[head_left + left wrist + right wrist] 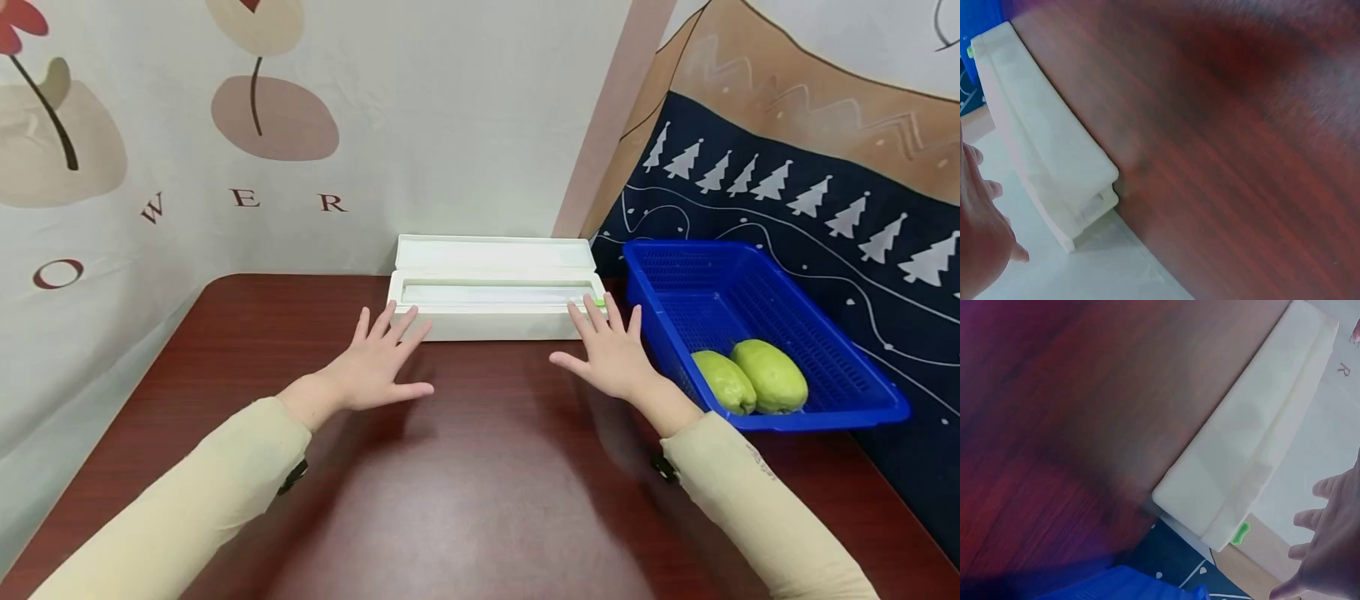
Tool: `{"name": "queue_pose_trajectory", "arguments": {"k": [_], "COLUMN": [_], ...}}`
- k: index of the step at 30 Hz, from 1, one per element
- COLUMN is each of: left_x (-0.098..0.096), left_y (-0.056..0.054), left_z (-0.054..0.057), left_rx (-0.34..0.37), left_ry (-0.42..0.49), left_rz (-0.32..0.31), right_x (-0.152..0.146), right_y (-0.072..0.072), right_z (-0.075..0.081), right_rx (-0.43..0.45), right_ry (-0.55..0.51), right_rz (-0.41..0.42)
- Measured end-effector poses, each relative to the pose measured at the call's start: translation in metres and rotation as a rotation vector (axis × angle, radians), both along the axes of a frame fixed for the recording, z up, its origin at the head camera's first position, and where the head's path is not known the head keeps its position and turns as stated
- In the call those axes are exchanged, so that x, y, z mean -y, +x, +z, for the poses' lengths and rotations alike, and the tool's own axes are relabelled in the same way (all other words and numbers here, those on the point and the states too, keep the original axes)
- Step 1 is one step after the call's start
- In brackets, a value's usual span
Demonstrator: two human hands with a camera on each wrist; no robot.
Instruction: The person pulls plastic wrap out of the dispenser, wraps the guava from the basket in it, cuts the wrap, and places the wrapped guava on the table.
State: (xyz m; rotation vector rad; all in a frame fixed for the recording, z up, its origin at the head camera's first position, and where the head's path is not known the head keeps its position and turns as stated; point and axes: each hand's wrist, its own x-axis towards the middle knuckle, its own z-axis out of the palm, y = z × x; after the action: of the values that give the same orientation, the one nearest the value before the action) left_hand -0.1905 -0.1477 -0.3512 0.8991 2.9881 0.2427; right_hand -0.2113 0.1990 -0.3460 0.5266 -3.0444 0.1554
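Observation:
A long white box [495, 326], like a cling film dispenser, stands at the back of the table with its lid [495, 252] tipped up against the wall side. A pale strip lies in its top recess, and a small green tab [1240, 533] shows at its right end. My left hand [375, 367] is spread flat, holding nothing, its fingertips overlapping the box's left front corner in the head view. My right hand [613, 358] is likewise spread, empty, with fingers over the box's right end near the green tab.
A blue plastic basket [720, 250] stands to the right of the box, close beside my right hand. Two green guavas [768, 377] lie in its near end. Printed cloth [465, 125] hangs behind the dark red-brown table [480, 500].

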Motion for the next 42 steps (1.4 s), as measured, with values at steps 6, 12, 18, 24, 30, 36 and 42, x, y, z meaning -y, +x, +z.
{"name": "queue_pose_trajectory", "arguments": {"k": [6,12,18,24,30,36,42], "left_x": [-0.001,0.0,0.001,0.001,0.001,0.002,0.0], "left_y": [-0.02,-0.039,-0.054,-0.063,-0.069,-0.073,-0.077], "left_z": [0.003,0.001,-0.001,-0.003,-0.005,-0.006,-0.006], "left_rx": [0.015,0.044,0.072,0.083,0.092,0.04,-0.122], "left_ry": [0.0,-0.009,0.003,0.014,0.027,0.036,0.065], "left_rz": [0.042,0.09,0.134,0.159,0.163,0.157,0.142], "right_x": [0.005,0.004,-0.001,-0.005,-0.008,-0.011,-0.011], "right_y": [-0.014,-0.026,-0.034,-0.039,-0.043,-0.048,-0.05], "right_z": [-0.001,-0.003,-0.006,-0.008,-0.008,-0.008,-0.006], "right_rx": [0.02,0.033,0.069,0.101,0.118,0.089,-0.039], "right_ry": [-0.019,-0.037,-0.045,-0.047,-0.043,-0.048,-0.051], "right_rz": [-0.064,-0.105,-0.149,-0.174,-0.184,-0.177,-0.168]}}
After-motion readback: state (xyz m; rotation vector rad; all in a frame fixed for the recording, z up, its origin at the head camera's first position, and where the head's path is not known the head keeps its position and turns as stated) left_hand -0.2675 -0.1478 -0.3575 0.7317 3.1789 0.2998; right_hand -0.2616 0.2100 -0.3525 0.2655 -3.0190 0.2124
